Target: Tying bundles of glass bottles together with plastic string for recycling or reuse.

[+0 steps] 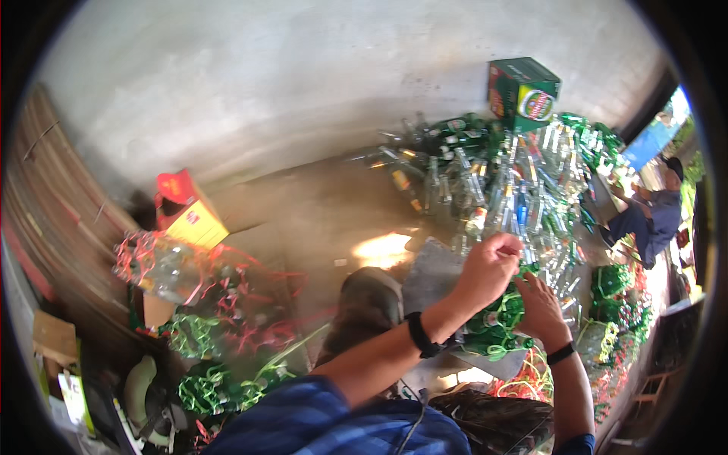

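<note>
In front of me lies a bundle of green glass bottles point(493, 319), wound with light green plastic strapping point(505, 348). It rests on a grey sheet point(430, 272) over my legs. My left hand point(493, 260) is raised above the bundle's far end, its fingers curled in; whether a strand is pinched there cannot be seen. Against the bundle's right side is my right hand point(540, 307), fingers apart and bent towards the bottle necks. Its fingertips are blurred, so its grip is unclear. Both wrists wear dark bands.
Loose clear and green bottles point(512, 187) are heaped ahead, with a green beer carton point(526, 94) behind. Strapped bundles point(611, 284) stand at right, near a seated person point(648, 219). At left are a red-yellow carton point(190, 210), a clear-bottle bundle point(168, 270) and tangled red strapping point(256, 318).
</note>
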The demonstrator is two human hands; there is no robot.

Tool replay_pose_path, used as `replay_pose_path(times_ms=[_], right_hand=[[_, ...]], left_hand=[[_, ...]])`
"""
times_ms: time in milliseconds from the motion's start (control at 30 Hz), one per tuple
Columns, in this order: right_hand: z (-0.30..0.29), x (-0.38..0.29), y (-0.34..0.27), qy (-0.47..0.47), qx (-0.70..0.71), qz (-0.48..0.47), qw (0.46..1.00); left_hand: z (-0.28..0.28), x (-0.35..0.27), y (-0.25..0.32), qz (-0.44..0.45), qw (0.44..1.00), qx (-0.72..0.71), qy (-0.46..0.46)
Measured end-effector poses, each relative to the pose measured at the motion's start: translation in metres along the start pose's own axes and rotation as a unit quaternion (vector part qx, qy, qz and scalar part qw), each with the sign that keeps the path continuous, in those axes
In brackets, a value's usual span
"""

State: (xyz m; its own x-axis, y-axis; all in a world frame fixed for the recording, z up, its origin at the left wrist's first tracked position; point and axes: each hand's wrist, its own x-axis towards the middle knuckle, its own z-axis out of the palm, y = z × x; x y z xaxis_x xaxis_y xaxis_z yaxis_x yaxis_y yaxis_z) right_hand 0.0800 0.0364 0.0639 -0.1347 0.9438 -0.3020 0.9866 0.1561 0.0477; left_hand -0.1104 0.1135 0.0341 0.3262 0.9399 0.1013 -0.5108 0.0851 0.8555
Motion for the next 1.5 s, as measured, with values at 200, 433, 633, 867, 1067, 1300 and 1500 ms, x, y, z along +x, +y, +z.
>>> replay_pose_path(times_ms=[200,433,633,867,1067,1300,1500], right_hand=[[0.002,0.003,0.008,0.027,0.042,-0.065,0.997],[0.002,0.007,0.013,-0.013,0.002,-0.065,0.998],[0.018,0.021,0.021,-0.012,0.003,-0.085,0.996],[0.011,0.020,0.023,-0.054,-0.017,-0.087,0.995],[0.030,0.008,0.029,0.022,0.078,-0.088,0.993],[0.043,0.003,0.017,0.058,0.082,-0.049,0.994],[0.046,0.004,0.023,0.078,0.097,-0.058,0.990]], left_hand=[[0.007,0.003,-0.006,0.009,1.000,0.017,0.018],[0.009,0.001,-0.007,-0.007,1.000,0.018,0.003],[-0.001,0.000,0.013,-0.023,0.998,-0.059,0.011],[-0.011,0.002,0.021,-0.063,0.997,-0.028,0.031],[-0.007,0.002,0.027,-0.061,0.998,-0.014,0.027],[-0.009,0.001,0.023,-0.066,0.997,-0.020,0.025],[-0.006,0.000,0.023,-0.065,0.998,-0.004,0.019]])
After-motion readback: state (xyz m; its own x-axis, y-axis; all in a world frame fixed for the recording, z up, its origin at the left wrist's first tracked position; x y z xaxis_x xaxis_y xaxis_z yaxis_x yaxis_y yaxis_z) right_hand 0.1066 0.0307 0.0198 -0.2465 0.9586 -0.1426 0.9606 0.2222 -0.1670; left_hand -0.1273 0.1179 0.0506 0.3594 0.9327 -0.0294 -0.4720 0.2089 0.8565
